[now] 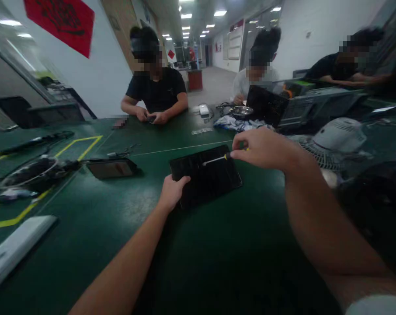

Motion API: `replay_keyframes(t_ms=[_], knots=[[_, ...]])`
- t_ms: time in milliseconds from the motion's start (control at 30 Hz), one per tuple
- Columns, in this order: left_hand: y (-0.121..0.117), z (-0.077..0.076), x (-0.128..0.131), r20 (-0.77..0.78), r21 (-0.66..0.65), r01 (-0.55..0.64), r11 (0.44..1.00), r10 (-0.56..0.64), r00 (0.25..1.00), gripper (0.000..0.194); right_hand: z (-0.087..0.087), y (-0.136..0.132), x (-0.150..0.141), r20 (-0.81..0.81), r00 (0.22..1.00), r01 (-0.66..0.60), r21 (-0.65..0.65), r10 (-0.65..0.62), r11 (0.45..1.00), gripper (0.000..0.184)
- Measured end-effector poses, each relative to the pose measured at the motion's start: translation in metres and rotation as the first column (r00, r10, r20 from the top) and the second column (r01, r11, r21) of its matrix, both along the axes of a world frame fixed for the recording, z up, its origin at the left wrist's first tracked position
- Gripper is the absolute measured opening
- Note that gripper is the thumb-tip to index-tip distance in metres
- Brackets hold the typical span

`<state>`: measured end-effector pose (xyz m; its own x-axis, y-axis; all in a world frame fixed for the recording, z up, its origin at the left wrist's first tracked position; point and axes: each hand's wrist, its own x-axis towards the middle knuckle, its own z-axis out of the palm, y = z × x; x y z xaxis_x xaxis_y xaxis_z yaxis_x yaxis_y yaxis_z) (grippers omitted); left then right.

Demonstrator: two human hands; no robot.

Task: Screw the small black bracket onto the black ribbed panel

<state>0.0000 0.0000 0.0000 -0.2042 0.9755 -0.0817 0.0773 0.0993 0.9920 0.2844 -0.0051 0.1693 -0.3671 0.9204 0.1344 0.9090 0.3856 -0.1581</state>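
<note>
A black tablet (207, 177) lies flat on the green table (217, 253) in front of me. My left hand (171, 191) rests on its near left corner with fingers curled, pressing it down. My right hand (263, 148) is closed in a pinch on a small screwdriver (216, 159) with a yellow-and-black handle. Its metal shaft points left and its tip sits over the tablet's upper middle.
A second dark device (111, 168) lies to the left beside cables and tools (34, 173). A white flat box (14, 249) sits at the near left. A white fan (332, 142) stands at the right. Three people sit across the table, one in a black shirt (157, 92).
</note>
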Motion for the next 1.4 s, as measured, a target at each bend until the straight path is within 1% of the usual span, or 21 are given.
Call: replay_keyframes(t_ms=[133, 233, 500, 733, 833, 933, 1067, 1167, 1300, 1400], knots=[[-0.001, 0.001, 0.001, 0.000, 0.013, 0.003, 1.000, -0.003, 1.000, 0.032, 0.000, 0.002, 0.002, -0.024, 1.000, 0.005, -0.014, -0.006, 1.000, 0.029], [-0.002, 0.001, 0.001, 0.009, 0.021, 0.004, 1.000, -0.005, 1.000, 0.030, -0.001, 0.004, 0.003, -0.012, 1.000, 0.003, -0.004, -0.004, 1.000, 0.031], [0.000, -0.003, -0.002, 0.010, 0.018, 0.010, 1.000, -0.010, 1.000, 0.034, -0.005, 0.002, 0.003, -0.020, 1.000, -0.007, 0.050, 0.008, 0.999, 0.026], [-0.001, 0.003, 0.000, -0.002, 0.002, -0.018, 1.000, 0.018, 1.000, 0.038, -0.004, 0.003, 0.002, -0.009, 1.000, 0.014, 0.046, -0.014, 0.999, 0.025], [-0.001, 0.006, -0.001, -0.010, -0.011, -0.015, 1.000, 0.015, 1.000, 0.040, -0.003, 0.001, 0.000, -0.018, 1.000, 0.023, 0.064, -0.022, 0.998, 0.025], [0.001, 0.008, -0.001, -0.022, -0.027, -0.047, 0.999, 0.046, 0.999, 0.040, -0.001, -0.001, -0.002, -0.026, 0.999, 0.048, 0.084, -0.046, 0.995, 0.025], [0.001, 0.014, 0.001, -0.017, -0.058, -0.068, 0.996, 0.068, 0.998, 0.038, 0.002, -0.002, -0.003, -0.016, 0.998, 0.068, 0.067, -0.068, 0.995, 0.024], [0.000, 0.017, 0.002, -0.009, -0.075, -0.072, 0.995, 0.071, 0.997, 0.038, 0.003, -0.002, -0.004, -0.002, 0.995, 0.101, 0.059, -0.101, 0.993, 0.028], [0.000, 0.020, 0.001, -0.017, -0.094, -0.067, 0.993, 0.066, 0.998, 0.038, 0.005, -0.002, -0.007, 0.014, 0.989, 0.149, 0.022, -0.149, 0.989, 0.032], [0.000, 0.020, 0.001, 0.001, -0.099, -0.068, 0.993, 0.068, 0.998, 0.038, 0.005, -0.002, -0.008, 0.027, 0.988, 0.153, -0.006, -0.152, 0.988, 0.035]])
